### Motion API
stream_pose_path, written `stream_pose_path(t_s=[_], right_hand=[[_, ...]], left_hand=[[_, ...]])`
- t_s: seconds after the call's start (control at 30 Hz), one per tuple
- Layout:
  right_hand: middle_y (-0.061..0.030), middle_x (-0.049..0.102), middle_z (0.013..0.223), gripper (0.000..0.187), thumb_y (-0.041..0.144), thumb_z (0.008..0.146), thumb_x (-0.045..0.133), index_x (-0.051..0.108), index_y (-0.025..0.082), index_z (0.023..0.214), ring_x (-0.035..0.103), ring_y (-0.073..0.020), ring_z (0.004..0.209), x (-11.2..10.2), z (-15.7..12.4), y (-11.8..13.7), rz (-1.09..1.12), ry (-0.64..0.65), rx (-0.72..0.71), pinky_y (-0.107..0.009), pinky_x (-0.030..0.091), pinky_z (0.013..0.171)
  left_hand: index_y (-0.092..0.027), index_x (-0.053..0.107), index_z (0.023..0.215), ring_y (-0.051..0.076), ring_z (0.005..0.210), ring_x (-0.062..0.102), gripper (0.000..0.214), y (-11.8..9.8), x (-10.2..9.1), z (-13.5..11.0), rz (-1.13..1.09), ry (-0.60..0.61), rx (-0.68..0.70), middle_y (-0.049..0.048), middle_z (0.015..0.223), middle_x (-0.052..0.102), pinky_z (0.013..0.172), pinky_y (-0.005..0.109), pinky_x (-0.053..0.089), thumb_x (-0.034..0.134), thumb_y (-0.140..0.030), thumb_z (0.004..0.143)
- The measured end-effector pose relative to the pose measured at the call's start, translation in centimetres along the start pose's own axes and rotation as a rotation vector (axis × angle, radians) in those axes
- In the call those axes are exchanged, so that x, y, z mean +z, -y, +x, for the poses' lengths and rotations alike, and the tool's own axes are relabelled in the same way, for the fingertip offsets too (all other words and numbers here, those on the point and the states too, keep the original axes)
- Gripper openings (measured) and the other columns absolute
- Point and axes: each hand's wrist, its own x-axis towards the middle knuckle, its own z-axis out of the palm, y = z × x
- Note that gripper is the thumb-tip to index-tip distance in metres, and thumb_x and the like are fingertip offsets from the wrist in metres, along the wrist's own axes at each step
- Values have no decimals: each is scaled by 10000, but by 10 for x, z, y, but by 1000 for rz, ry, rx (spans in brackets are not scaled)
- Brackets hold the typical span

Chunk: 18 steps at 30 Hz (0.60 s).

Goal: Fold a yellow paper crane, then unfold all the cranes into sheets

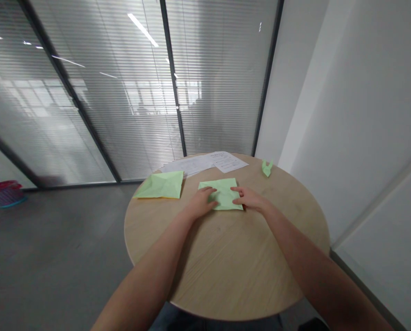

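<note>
A light green paper sheet (222,191) lies flat near the middle of the round wooden table (226,266). My left hand (201,202) rests on its left part, fingers stretched out flat. Pressing on the sheet's right edge is my right hand (250,198), fingers also laid flat with the thumb apart. Neither hand grips anything.
A second green sheet (162,185) with fold creases lies to the left. A small folded green paper figure (267,167) sits at the far right edge. White printed pages (205,163) lie at the back. Glass walls with blinds stand behind; a pink basket (3,193) is on the floor.
</note>
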Motion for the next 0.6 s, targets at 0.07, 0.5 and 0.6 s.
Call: stream_pose_path(t_s=[0.07,0.5,0.6], right_hand=[[-116,732,1015,647,210,764,749,593,154,1389,679,-241,866,-1,2,-3,-209,-50,7,-368,533,810],[-142,255,1664,666,518,1027,287,295,158,1587,229,-320,1532,33,6,-6,-929,-38,16,-570,178,1208],[-131,181,1686,706,557,1020,229,228,167,1609,169,-315,1547,33,6,-8,-938,-54,88,-610,136,1201]], left_hand=[[-101,545,1428,327,1402,471,660,-3,7,-2,36,131,11,209,1498,516,1176,427,356,651,-423,862],[-128,324,1582,357,1535,222,827,-10,21,-4,279,329,-26,207,1649,257,1229,500,188,372,-664,954],[-138,328,1580,346,1535,230,793,-6,20,-6,308,292,-96,195,1650,264,1226,516,178,293,-654,979]])
